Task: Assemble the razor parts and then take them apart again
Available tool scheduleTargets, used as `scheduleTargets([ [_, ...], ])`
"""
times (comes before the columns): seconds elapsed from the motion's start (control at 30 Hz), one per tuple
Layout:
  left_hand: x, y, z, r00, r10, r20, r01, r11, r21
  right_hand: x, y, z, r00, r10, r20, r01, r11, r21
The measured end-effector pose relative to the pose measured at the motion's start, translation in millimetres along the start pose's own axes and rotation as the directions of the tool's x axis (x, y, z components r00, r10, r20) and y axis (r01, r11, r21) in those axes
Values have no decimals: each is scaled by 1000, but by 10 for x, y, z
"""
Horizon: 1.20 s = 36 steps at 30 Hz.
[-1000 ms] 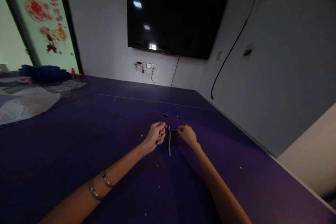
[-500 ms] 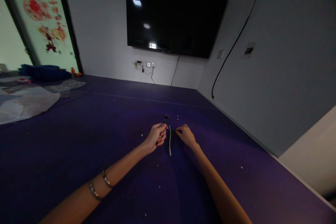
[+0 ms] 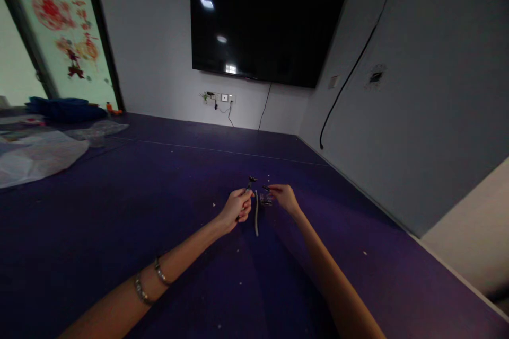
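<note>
My left hand [image 3: 237,206] is closed around the handle of a small dark tool [image 3: 252,180] whose head points up and away from me; its exact kind is too small to tell. Between my hands a short pale cord or tube [image 3: 256,217] lies lengthwise on the purple surface [image 3: 167,275]. Just right of it is a small dark patterned piece [image 3: 265,199], perhaps a packet or tray. Above that piece, my right hand [image 3: 283,196] pinches a tiny dark object [image 3: 266,188] between thumb and fingers.
White specks are scattered over the surface. At the left lie a white plastic sheet [image 3: 43,156], a clear bag [image 3: 99,130] and a blue cloth bundle [image 3: 66,109]. A wall stands behind with a television [image 3: 266,24]; a black cable [image 3: 350,74] hangs along the right wall.
My right hand has lifted slightly up and away from the dark patterned piece, uncovering it, with a tiny dark object in its fingertips. My left hand stays almost still with the tool.
</note>
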<state>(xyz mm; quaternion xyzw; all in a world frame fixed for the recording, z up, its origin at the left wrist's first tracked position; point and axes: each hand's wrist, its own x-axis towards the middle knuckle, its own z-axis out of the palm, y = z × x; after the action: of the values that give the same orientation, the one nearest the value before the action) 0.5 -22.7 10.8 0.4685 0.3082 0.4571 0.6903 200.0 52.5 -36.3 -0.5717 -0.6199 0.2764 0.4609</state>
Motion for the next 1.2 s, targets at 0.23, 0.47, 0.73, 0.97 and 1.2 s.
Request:
scheduleTargets([
  [0.23, 20, -60, -33, 1000, 9, -18, -9, 1000, 22, 19, -60, 4, 999, 33, 7, -34, 996, 83],
  [0.47, 108, -158, -91, 992, 85, -88, -78, 994, 77, -40, -317, -25, 1000, -29, 9, 28, 996, 86],
  [0.73, 134, -224, -100, 955, 285, -86, -262, 941, 214, -116, -611, -66, 992, -125, 28, 119, 982, 147],
  [0.97, 174, -320, -133, 956, 294, 6, -282, 912, 298, -211, -824, -60, 972, -226, 64, 218, 969, 119],
  [1.2, 150, -285, -121, 950, 311, 22, -302, 901, 311, -240, -916, -57, 941, -318, 112, 312, 947, 75],
])
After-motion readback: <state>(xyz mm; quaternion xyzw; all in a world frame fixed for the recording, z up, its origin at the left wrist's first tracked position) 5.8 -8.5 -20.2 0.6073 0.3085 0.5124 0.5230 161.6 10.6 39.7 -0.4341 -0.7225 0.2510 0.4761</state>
